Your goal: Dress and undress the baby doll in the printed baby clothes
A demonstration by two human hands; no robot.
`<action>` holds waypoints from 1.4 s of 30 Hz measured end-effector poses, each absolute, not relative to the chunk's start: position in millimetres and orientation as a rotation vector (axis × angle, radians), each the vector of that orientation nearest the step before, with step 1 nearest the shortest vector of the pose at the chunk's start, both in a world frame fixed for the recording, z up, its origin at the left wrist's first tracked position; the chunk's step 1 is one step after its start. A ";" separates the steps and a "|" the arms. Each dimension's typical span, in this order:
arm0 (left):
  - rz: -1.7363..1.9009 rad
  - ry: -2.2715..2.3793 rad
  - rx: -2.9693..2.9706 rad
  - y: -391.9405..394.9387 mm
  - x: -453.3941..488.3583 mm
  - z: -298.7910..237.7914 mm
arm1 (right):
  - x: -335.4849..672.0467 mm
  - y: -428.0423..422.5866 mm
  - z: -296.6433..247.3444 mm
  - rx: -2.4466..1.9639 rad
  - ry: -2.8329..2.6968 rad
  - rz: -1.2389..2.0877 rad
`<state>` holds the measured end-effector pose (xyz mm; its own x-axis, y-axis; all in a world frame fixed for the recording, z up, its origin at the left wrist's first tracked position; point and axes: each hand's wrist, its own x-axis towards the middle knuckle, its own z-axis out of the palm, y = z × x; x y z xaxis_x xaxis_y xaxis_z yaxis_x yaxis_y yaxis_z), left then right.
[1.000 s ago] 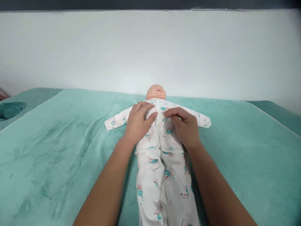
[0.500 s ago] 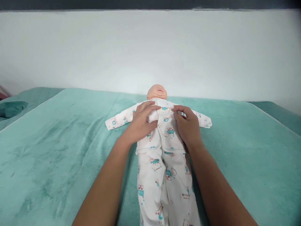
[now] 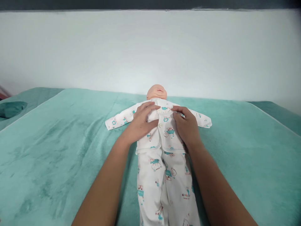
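A baby doll point(image 3: 157, 92) lies on its back in a white printed baby shirt point(image 3: 170, 136) and matching trousers point(image 3: 152, 185). Its sleeves stretch out to both sides. My left hand point(image 3: 143, 121) rests on the left part of the shirt's chest, fingers apart and extended toward the middle. On the other side of the front, my right hand point(image 3: 187, 124) touches the shirt with thumb and forefinger bent close together; whether cloth is pinched between them is hard to make out. Between the hands runs the shirt's front edge, with a small button point(image 3: 160, 125) showing.
A green plush sheet point(image 3: 63, 150) covers the surface under the doll, with wrinkles on the left. Behind the doll's head rises a white wall point(image 3: 150, 50). A darker green bundled cloth point(image 3: 13, 109) lies at the far left edge.
My right hand has shifted very slightly left over the shirt front. My left hand and the doll have hardly moved.
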<state>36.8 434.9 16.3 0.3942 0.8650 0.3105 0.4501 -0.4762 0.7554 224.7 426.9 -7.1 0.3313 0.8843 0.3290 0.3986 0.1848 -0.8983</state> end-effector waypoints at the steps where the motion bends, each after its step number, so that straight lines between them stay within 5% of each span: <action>1: 0.956 1.134 2.090 434.8 37.6 16.1 | 224.5 426.9 -7.0 -1.418 -1.264 0.519; 42: 1.203 1.190 2.370 439.6 44.8 9.7 | 229.7 420.1 3.9 -1.526 -1.352 0.522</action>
<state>44.8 439.6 9.7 0.3337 0.7503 0.5706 0.5624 -0.6443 0.5183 229.7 420.1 3.9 0.2845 0.9162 0.2821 0.4893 0.1142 -0.8646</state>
